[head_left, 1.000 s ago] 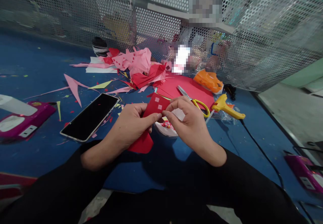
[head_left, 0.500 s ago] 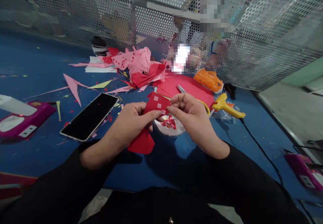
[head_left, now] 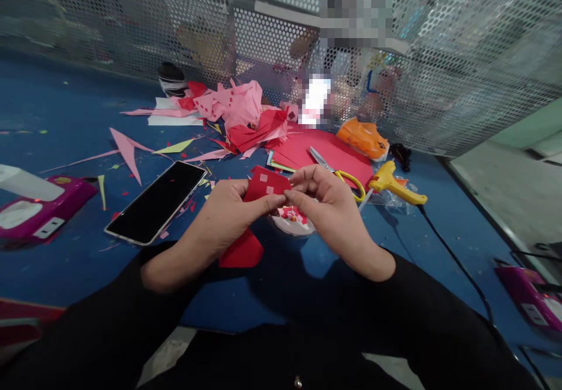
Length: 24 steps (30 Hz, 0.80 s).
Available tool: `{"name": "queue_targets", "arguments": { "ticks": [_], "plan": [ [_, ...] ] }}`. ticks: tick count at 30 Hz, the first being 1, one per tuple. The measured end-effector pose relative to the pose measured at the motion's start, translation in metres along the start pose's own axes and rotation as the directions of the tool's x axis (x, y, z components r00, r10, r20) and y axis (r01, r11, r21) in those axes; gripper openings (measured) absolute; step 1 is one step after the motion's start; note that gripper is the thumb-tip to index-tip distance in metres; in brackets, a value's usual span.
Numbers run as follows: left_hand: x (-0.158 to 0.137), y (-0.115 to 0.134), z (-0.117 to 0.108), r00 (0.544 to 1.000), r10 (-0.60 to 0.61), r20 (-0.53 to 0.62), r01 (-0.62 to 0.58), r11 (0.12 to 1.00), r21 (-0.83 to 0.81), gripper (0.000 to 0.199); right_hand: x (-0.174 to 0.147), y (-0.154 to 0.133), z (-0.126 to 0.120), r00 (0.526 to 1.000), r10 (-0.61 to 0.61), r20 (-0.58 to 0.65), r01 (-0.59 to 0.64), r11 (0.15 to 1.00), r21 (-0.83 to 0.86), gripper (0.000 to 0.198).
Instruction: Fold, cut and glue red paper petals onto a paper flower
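Observation:
Between both hands is a piece of red paper [head_left: 276,181] with small pale pink squares on its face. My left hand [head_left: 230,208] is closed on its left side, the thumb lying across the front; a lower flap of the red paper hangs under the palm. My right hand [head_left: 327,214] pinches the right edge with thumb and fingertips; whether a small piece is also in that pinch I cannot tell. Just below the fingers, a white round dish [head_left: 292,226] holds small red and pink paper bits, partly hidden by my right hand.
Yellow-handled scissors [head_left: 351,184] lie on red sheets [head_left: 316,144]. To the right is a yellow glue gun [head_left: 395,185] with a cord. A phone [head_left: 158,202] lies left, near a purple power strip [head_left: 39,208]. Pink paper scraps [head_left: 237,100] pile against the perforated metal screen [head_left: 272,38].
Both hands and the red paper have shifted slightly left and down. My left thumb now covers more of the paper, hiding one pink square, and the scissors show more fully.

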State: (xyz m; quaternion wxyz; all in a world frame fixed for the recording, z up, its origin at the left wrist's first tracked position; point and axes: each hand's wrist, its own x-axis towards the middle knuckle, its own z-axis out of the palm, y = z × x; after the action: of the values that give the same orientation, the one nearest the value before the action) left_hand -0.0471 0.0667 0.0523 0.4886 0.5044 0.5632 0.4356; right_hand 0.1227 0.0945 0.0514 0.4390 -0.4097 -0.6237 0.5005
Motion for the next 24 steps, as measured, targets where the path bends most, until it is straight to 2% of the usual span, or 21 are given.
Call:
{"name": "queue_targets", "arguments": {
  "ticks": [5, 10, 24],
  "plan": [
    [0.0005, 0.0000, -0.0003, 1.000, 0.013, 0.017, -0.011, 0.997, -0.080, 0.031, 0.0015, 0.0007, -0.0019, 0.999, 0.028, -0.020, -0.026, 0.997, 0.068, 0.019],
    [0.0005, -0.0007, -0.0011, 0.999, 0.035, -0.001, -0.035, 0.999, -0.007, 0.022, 0.0013, 0.0015, -0.0007, 1.000, 0.024, -0.005, -0.024, 0.999, 0.044, 0.019],
    [0.0035, -0.0056, -0.0005, 0.999, 0.041, 0.012, -0.042, 0.999, 0.018, 0.024, 0.0018, 0.0011, -0.0007, 0.999, 0.010, -0.041, -0.007, 0.999, 0.053, 0.018]
  ]
}}
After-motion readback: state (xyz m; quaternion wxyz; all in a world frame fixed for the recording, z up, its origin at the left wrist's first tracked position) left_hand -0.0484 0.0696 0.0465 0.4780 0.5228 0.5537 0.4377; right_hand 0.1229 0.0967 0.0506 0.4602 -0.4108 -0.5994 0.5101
